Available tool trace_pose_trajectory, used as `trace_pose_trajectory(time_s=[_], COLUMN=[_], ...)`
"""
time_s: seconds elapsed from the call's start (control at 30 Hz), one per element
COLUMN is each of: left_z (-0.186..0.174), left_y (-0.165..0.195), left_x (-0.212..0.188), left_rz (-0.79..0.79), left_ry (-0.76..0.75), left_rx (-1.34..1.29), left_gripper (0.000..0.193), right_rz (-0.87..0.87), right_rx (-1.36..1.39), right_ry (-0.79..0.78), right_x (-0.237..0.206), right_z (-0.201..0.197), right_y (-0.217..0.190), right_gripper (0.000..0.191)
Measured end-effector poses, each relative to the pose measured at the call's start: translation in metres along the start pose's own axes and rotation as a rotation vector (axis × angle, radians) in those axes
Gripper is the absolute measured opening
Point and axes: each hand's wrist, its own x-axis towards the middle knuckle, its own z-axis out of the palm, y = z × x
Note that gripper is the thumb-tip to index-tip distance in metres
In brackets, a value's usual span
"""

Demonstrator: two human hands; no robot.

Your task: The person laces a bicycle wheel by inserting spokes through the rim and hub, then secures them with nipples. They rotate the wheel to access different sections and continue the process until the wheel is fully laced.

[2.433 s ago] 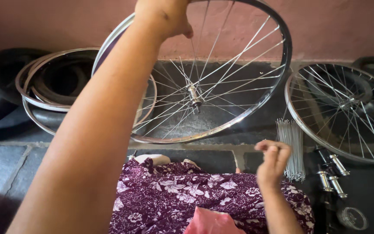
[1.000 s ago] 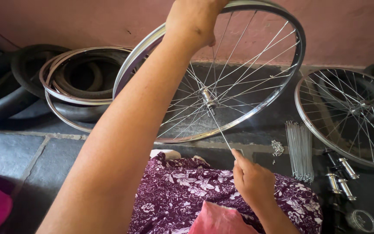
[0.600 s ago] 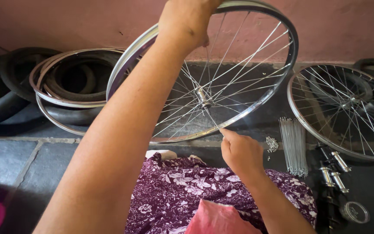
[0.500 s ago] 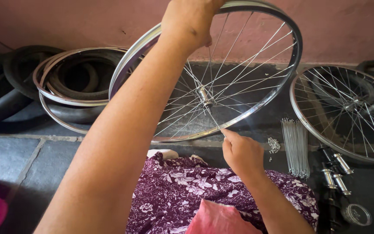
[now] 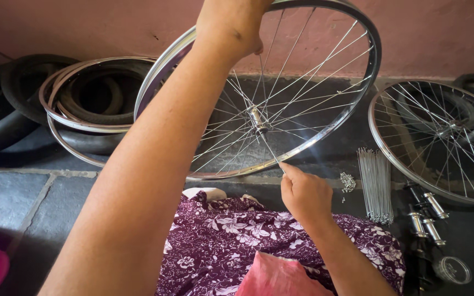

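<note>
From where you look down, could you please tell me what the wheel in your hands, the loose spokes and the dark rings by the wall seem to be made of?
Wheel rim: apparently polished or chromed metal, bright and mirror-like; the left hand grips its top.
Loose spokes: thin silvery wire, probably steel.
Dark rings: matte black, likely rubber tyres.

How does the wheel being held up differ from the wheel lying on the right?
The held wheel stands tilted, gripped at its rim by the left hand, while the right hand pinches one spoke; the second wheel lies flat on the floor, untouched. The held wheel is wholly visible; the second is cut off. Both are tyreless, shiny, spoked rims.
</note>
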Motion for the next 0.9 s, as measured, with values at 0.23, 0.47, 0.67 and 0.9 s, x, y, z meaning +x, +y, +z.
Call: trace_pose_trajectory(time_s=[0.23,0.47,0.67,0.9], left_z=[0.000,0.002,0.008,0.013], left_y=[-0.007,-0.005,-0.007,-0.002], left_x=[-0.002,0.000,0.004,0.013], left_rz=[-0.022,-0.057,-0.018,-0.049], left_ry=[0.012,-0.031,0.036,0.015], left_rx=[-0.083,-0.101,-0.143,-0.096], left_gripper=[0.058,0.056,0.055,0.052], right_rz=[-0.011,0.002,-0.014,-0.351], right_rx=[0.002,0.015,0.063,0.380], right_ry=[-0.005,-0.022,0.124,0.360], right_x=[0.004,0.013,0.028,0.085], right_z=[-0.002,-0.005,0.028,0.074], right_y=[-0.005,-0.009,-0.011,0.004], right_gripper=[0.029,0.030,0.029,0.057])
